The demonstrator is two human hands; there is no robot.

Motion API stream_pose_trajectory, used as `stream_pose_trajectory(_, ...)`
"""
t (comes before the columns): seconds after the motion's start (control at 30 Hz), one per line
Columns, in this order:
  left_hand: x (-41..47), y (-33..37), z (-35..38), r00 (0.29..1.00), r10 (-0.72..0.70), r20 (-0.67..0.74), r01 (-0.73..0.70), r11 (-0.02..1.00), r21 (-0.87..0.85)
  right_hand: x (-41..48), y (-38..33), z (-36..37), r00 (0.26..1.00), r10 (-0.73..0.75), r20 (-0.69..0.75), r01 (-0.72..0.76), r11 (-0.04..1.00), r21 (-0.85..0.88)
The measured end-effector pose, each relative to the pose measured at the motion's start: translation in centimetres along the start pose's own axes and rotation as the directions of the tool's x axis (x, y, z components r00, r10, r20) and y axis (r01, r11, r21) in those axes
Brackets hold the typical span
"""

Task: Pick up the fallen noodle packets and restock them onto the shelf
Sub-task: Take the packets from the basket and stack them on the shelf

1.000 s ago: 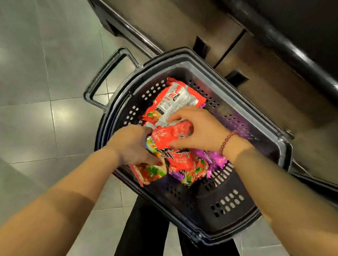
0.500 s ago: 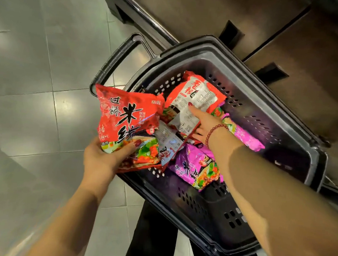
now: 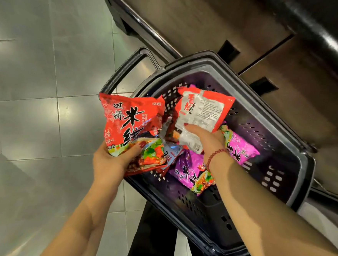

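The left hand [image 3: 111, 161] grips a red noodle packet [image 3: 128, 123] by its lower edge, over the left rim of the black basket [image 3: 303, 177]. The right hand [image 3: 205, 138] pinches a red-and-white packet [image 3: 202, 110] inside the basket. Purple packets [image 3: 187, 169] crowd under the right wrist. Open room shows in the basket's right half and on the tiled floor [image 3: 37, 78] to the left.

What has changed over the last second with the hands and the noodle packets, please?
The left hand lifted a red packet up and left, over the rim of the basket, and grips it. The right hand shifted toward its far side and took hold of a red-and-white packet. The purple packets stayed inside.
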State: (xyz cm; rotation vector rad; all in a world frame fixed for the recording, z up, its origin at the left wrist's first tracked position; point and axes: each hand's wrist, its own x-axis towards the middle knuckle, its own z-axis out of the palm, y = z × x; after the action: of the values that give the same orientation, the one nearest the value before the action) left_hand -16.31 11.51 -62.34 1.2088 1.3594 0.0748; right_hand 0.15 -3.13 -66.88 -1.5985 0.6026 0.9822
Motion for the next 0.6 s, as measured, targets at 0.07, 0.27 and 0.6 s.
stream_pose_trajectory(0.07,-1.1,0.8,0.2,1.000,-0.009,0.012,0.009,1.000,0.005,-2.6,-0.1,-1.5,0.994,-0.091,0.059,0.094,0.994,-0.048)
stream_pose_trajectory(0.27,-7.0,5.6,0.7,0.976,-0.026,0.215,0.022,1.000,0.022,-11.4,-2.9,-4.6,0.970,-0.201,0.135,0.208,0.977,-0.040)
stream_pose_trajectory(0.6,-18.0,17.5,0.0,0.915,0.048,0.400,-0.054,0.999,0.003,-27.0,-10.9,-9.7,0.983,-0.128,0.131,0.045,0.863,0.503)
